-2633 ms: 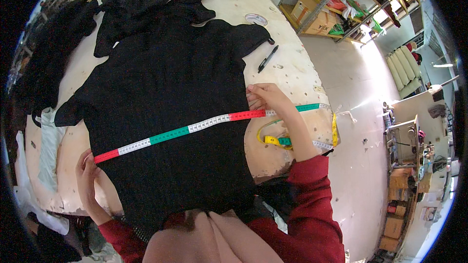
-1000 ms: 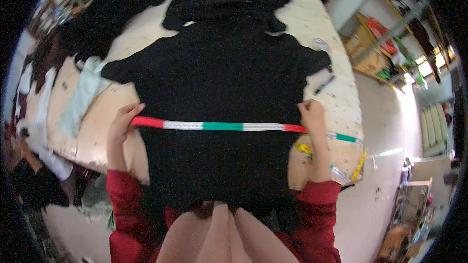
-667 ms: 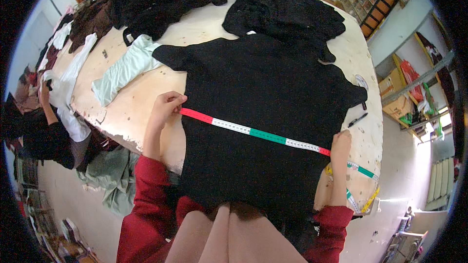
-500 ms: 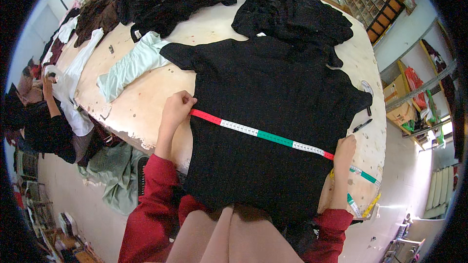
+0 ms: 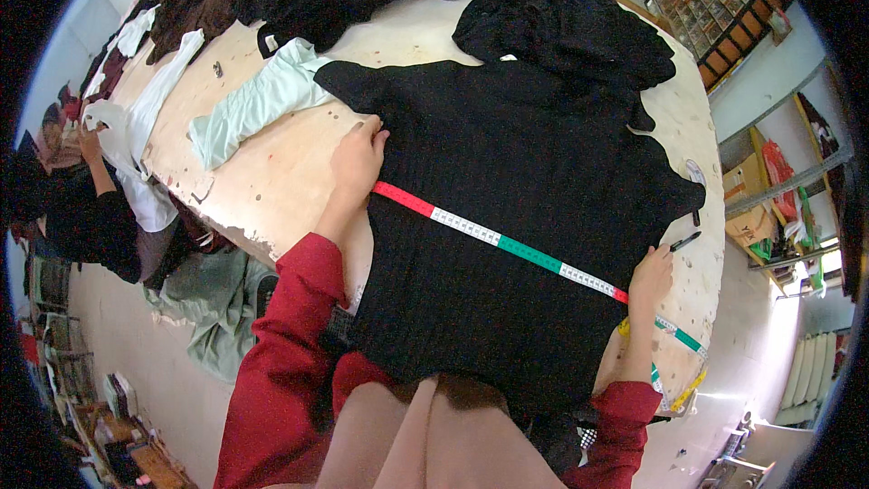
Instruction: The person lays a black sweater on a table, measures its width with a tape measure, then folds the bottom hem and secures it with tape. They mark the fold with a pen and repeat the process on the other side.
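Observation:
A black knit garment (image 5: 507, 145) lies spread on the pale worktable (image 5: 244, 181), with a tape measure (image 5: 529, 254) in red, white and green segments across it. My left hand (image 5: 358, 156) rests on the garment's left edge, just above the tape's red end, fingers closed and bent over the fabric. My right hand (image 5: 650, 276) is at the right edge, over the tape, fingers curled; what they hold is hidden. A dark pen (image 5: 685, 240) lies just beyond those fingertips. The tape's loose length trails down the table's right side.
A co-worker's hand (image 5: 89, 140) handles white cloth at the table's far left. A pale mint cloth (image 5: 253, 104) and dark garment heaps (image 5: 561, 23) lie behind. Grey-green fabric (image 5: 208, 326) hangs below the left edge. Shelving with boxes and bags (image 5: 778, 190) stands at right.
My left hand has moved from the tape's red end up along the garment's edge. The view has swung, placing the table's contents differently in the picture. My right hand stays at the right edge.

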